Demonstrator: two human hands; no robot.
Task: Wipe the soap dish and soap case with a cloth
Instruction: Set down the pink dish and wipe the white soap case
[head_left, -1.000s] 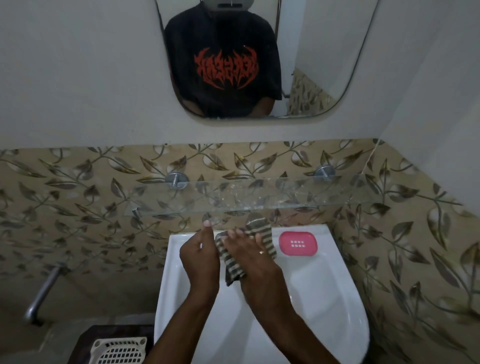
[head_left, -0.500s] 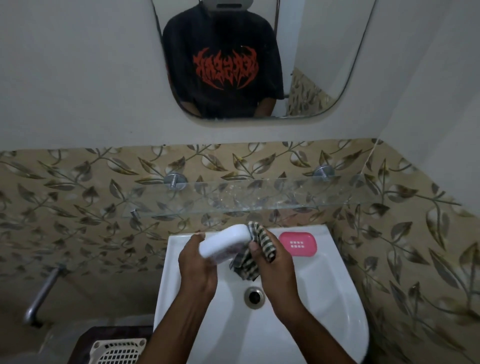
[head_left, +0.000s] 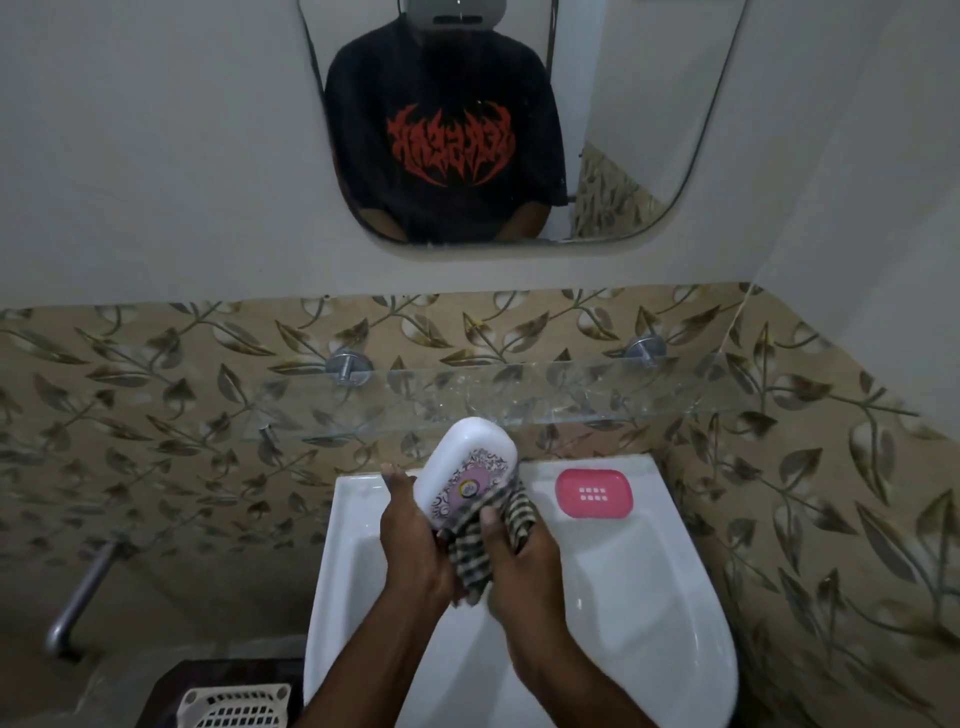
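Observation:
My left hand grips a white oval soap case with a purple patterned label, tilted up over the back of the white sink. A striped dark-and-cream cloth is bunched in my right hand, pressed against the lower right side of the case. The pink soap dish, with small drain holes in its middle, lies flat on the sink's back right rim, to the right of both hands.
A glass shelf on two metal brackets runs just above the sink, close over the case. A mirror hangs higher on the wall. A metal pipe sticks out at lower left, and a white plastic basket sits below.
The case has turned from lying sideways to standing tilted with its label facing me and has risen a little. The cloth and my right hand slid down to its lower side, covering the drain.

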